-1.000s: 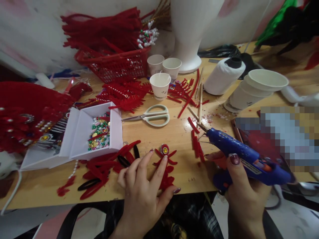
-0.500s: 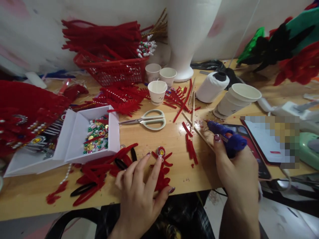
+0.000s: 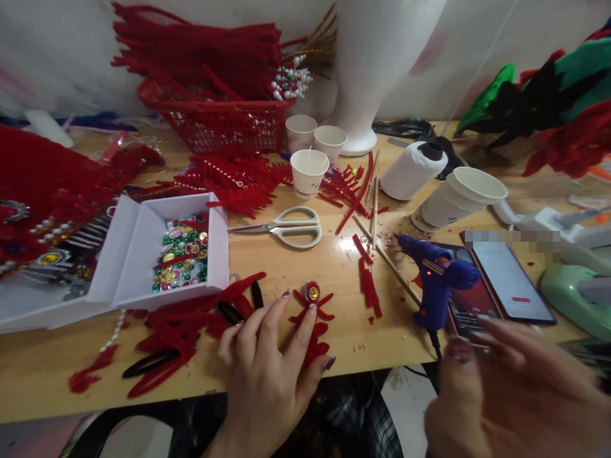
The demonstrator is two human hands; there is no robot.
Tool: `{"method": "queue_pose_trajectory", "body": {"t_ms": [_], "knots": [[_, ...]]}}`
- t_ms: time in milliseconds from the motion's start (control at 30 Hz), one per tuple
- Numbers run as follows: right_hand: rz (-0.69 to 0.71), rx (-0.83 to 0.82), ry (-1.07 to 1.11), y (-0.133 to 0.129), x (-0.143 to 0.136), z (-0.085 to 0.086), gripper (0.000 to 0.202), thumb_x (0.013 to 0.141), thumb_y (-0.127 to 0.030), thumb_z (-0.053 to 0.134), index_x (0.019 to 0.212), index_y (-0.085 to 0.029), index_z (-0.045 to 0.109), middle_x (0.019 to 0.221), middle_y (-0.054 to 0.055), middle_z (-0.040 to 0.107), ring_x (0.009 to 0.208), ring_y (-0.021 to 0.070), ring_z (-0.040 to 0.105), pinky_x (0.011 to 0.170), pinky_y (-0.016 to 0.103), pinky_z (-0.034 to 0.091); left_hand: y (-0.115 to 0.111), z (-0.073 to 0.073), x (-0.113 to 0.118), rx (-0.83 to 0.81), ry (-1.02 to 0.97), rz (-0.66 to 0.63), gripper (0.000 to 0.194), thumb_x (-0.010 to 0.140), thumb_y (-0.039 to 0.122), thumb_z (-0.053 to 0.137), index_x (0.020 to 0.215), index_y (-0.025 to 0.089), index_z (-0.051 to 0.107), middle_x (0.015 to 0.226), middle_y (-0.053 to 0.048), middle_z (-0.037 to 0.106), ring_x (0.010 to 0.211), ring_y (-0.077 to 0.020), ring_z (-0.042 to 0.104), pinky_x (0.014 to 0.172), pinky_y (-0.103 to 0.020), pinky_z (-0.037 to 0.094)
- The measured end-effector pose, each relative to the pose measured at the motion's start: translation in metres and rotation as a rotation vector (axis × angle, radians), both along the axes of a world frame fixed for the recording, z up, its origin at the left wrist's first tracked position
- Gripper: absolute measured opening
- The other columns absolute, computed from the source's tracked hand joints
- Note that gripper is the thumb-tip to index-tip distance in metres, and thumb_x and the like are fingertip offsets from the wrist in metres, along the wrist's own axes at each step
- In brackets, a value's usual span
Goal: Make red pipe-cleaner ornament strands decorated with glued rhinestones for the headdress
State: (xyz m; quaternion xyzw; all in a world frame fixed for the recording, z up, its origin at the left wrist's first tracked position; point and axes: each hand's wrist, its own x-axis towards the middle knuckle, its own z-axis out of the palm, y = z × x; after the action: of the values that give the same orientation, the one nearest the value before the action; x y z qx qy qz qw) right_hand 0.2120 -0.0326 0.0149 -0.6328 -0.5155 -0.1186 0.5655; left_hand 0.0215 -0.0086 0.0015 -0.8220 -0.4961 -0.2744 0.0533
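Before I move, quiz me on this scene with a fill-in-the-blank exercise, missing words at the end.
The glue gun on the table has a body coloured ____.
By the fingers of the left hand, the red ornament has a ____ stone at its centre.
In this view, the scissors lie to the ____ of the white box.

Missing words: blue; yellow; right.

The right hand is motion-blurred, and the bottom edge cuts it off. The left hand hides part of the red fuzzy ornament; its wrist runs out of the picture. The blue glue gun covers part of the darker phone. Pixelation masks the top of the lit phone. The white pedestal is cropped above. The print on the front paper cup is illegible.
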Motion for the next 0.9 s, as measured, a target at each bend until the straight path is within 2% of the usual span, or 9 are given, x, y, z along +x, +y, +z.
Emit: {"method": "queue_pose_trajectory", "body": {"t_ms": [100, 167, 267, 433, 667, 900], "knots": [[0.296, -0.233, -0.126, 0.006, -0.016, 0.0, 0.016, 0.091, -0.012, 0.058, 0.104, -0.017, 0.066, 0.102, 0.008, 0.059, 0.097, 0.0248, 0.055, 0.087, 0.042, 0.04, 0.0, -0.002, -0.002, 0.018, -0.048, 0.005, 0.036, 0.098, 0.042, 0.046, 0.115, 0.023, 0.072, 0.12, -0.018, 0.064, 0.105, -0.0335, 0.051, 0.085, -0.05, 0.031], [0.454, -0.35, -0.215, 0.01, -0.021, -0.002, 0.022, 0.096, -0.013, 0.048, 0.108, -0.017, 0.065, 0.106, 0.008, 0.056, 0.099, 0.0233, 0.05, 0.086, 0.039, 0.039, -0.001, -0.005, -0.007, 0.024, -0.116, -0.024, 0.033, 0.096, 0.037, 0.051, 0.116, 0.019, 0.07, 0.122, -0.018, 0.063, 0.106, -0.0329, 0.052, 0.087, -0.049, 0.033], [0.574, -0.396, -0.32, 0.014, -0.022, -0.007, 0.034, 0.101, -0.017, 0.035, 0.122, -0.017, 0.063, 0.108, 0.008, 0.052, 0.097, 0.0231, 0.044, 0.083, 0.038, 0.034, -0.003, -0.009, -0.014, 0.021, -0.221, -0.067, 0.024, 0.09, 0.024, 0.058, 0.11, 0.015, 0.07, 0.114, -0.015, 0.066, 0.104, -0.0301, 0.055, 0.089, -0.047, 0.036], [0.614, -0.45, -0.389, 0.017, -0.023, -0.01, 0.036, 0.101, -0.014, 0.036, 0.124, -0.016, 0.064, 0.108, 0.008, 0.05, 0.094, 0.0223, 0.045, 0.082, 0.038, 0.029, -0.006, -0.009, -0.012, 0.022, -0.245, -0.035, 0.017, 0.085, 0.02, 0.065, 0.098, 0.023, 0.074, 0.095, -0.006, 0.074, 0.09, -0.0249, 0.058, 0.085, -0.044, 0.035], [0.601, -0.484, -0.409, 0.019, -0.025, -0.011, 0.035, 0.101, -0.013, 0.039, 0.121, -0.014, 0.067, 0.101, 0.009, 0.051, 0.086, 0.0211, 0.044, 0.079, 0.038, 0.029, -0.005, -0.009, -0.008, 0.015, -0.311, -0.015, 0.015, 0.085, 0.018, 0.063, 0.092, 0.022, 0.075, 0.089, -0.005, 0.076, 0.086, -0.0236, 0.059, 0.083, -0.043, 0.036], [0.578, -0.493, -0.451, 0.02, -0.026, -0.01, 0.034, 0.101, -0.013, 0.041, 0.12, -0.015, 0.069, 0.099, 0.009, 0.051, 0.087, 0.0217, 0.045, 0.083, 0.04, 0.029, -0.004, -0.009, -0.005, 0.034, -0.337, 0.0, 0.016, 0.087, 0.02, 0.061, 0.091, 0.021, 0.076, 0.087, -0.004, 0.076, 0.085, -0.0226, 0.058, 0.084, -0.042, 0.035]]}}
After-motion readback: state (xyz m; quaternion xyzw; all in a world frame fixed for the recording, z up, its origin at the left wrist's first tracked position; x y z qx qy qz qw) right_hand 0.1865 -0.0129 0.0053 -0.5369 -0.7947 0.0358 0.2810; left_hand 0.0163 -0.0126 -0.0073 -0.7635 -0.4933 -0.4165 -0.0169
